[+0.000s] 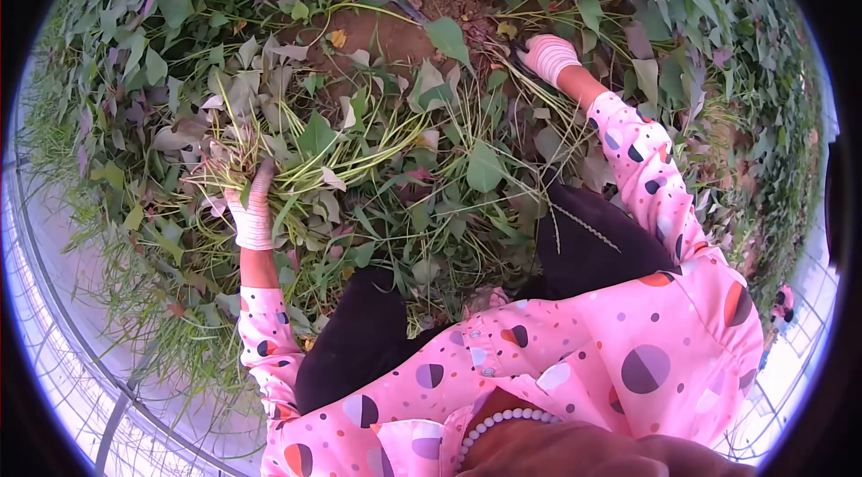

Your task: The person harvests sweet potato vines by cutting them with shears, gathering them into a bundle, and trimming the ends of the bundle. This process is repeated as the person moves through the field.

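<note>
In the head view, the left hand (250, 215), in a striped glove, reaches forward on the left with its fingers wrapped about a loose bunch of stems (355, 158); the cut-looking ends poke out to the left of the grip, while the long, leafy part fans rightward over the grass (431, 230). The right hand (549, 58), gloved likewise, is farther forward, low beside a patch of bare soil (386, 35). Its dark fingertips are bent down at the base of a second clump (537, 89), whose stalks run back below the hand; whether the fingers close round these stalks, or on anything else, is hidden. The dark knees (355, 333) are bent near the greenery, with the pink sleeves (642, 149) stretched out to either side. The step in hand looks like gathering stems, one bunch held on the left while the right works at the clump near the ground. The next move seems to call for a sure grip low on that clump, with the left bunch kept together and out of the way.
</note>
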{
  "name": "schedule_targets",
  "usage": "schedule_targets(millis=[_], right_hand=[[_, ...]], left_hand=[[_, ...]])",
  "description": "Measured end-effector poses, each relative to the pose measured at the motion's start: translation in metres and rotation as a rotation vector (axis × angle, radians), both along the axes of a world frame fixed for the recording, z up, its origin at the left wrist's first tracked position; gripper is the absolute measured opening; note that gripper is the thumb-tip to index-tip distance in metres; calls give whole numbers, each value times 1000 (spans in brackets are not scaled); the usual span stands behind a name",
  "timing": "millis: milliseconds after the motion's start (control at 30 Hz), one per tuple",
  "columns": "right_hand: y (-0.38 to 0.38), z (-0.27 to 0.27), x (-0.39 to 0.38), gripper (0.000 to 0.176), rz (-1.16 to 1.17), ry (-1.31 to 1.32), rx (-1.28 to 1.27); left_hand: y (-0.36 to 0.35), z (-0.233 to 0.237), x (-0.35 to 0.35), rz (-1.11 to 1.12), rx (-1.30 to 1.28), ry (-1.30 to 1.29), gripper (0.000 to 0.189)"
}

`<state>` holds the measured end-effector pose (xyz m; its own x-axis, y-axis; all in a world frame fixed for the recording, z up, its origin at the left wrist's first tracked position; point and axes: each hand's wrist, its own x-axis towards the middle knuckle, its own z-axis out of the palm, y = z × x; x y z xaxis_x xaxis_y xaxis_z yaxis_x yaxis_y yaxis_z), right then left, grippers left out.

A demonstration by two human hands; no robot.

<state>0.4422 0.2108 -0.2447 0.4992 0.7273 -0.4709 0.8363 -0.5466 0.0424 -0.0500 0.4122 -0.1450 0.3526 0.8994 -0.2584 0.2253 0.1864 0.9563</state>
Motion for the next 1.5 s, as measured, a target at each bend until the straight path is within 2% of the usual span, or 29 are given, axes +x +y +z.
schedule_targets(millis=[100,200,300,467,500,633,800,867,1067,1133,1200,1333,1400,1433,1467,1500], right_hand=[[-16,12,7,46,-136,50,35],[-20,22,11,47,-145,23,3],[-12,20,15,50,-61,-27,-56],[18,33,12,49,48,-46,-160],[23,34,12,48,70,-67,-171],[43,29,7,48,64,-135,-266],[45,30,15,44,156,-108,-206],[38,30,15,40,218,-98,-177],[12,19,25,40,96,-71,-86],[12,17,33,37,-223,216,167],[7,-72,80,33,348,-309,210],[79,-55,23,36,-470,30,526],[105,-85,23,38,-625,54,418],[105,-83,17,40,-546,66,575],[108,-79,15,40,-548,70,579],[111,-74,13,40,-562,88,452]], left_hand=[[-1,3,3,14,-42,-3,37],[-3,8,9,7,-50,-23,39],[-5,9,11,28,-55,-48,31],[-9,11,13,-37,-21,-28,33],[-7,7,10,-53,-47,-28,40],[-8,7,16,-51,-101,-39,41],[-14,15,28,-46,-130,-48,38],[-15,9,26,-108,-121,-15,38],[-17,10,26,-114,-124,-41,37],[-15,11,28,-119,-126,-43,37],[-16,12,29,-131,-160,-36,37],[-16,-1,27,-152,-93,-5,38],[-16,-2,29,-156,-77,36,38],[-18,0,32,-143,-75,22,38],[-16,-8,28,-174,-50,60,39],[-17,-9,26,-172,-70,46,39]])
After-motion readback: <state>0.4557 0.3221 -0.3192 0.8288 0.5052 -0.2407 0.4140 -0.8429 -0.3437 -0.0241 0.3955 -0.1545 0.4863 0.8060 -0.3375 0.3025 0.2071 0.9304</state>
